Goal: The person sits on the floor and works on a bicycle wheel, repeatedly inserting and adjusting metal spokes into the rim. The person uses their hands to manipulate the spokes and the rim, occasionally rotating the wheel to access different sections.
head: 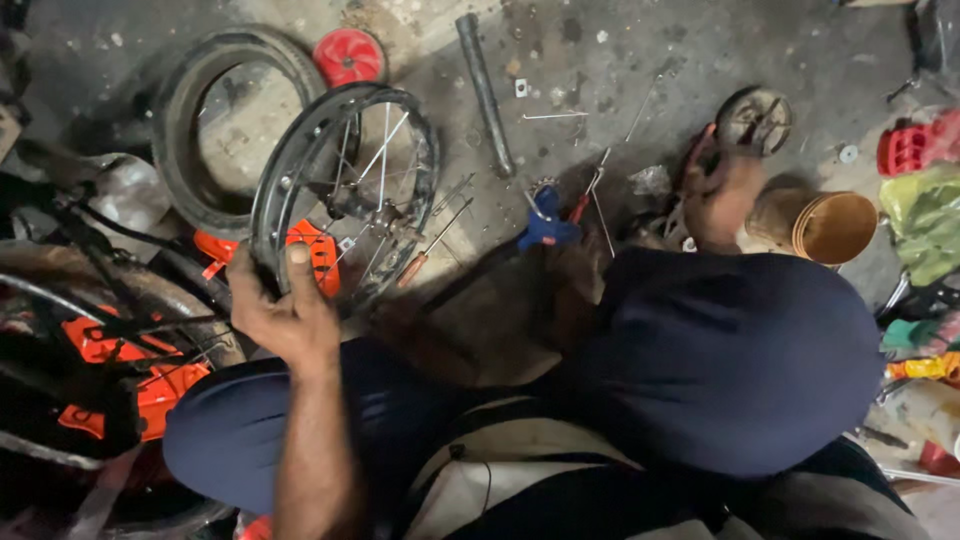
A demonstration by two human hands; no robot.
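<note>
Left grip (285, 315) sits lower left of frame, forearm running up from bottom edge, bare to the wrist. I see its fingers curled shut, thumb (297, 262) laid flat on top, pointing up. Right grip (722, 195) is upper right, reaching out past the bent knee, wrist hidden behind it; fingers look curled, but too dark & blurred to tell more.

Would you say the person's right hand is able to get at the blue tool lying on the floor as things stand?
Probably yes: the right hand is out on the floor beyond the knee, and the blue tool lies beside it with only loose spokes between. The left hand grips the wheel rim.
</note>
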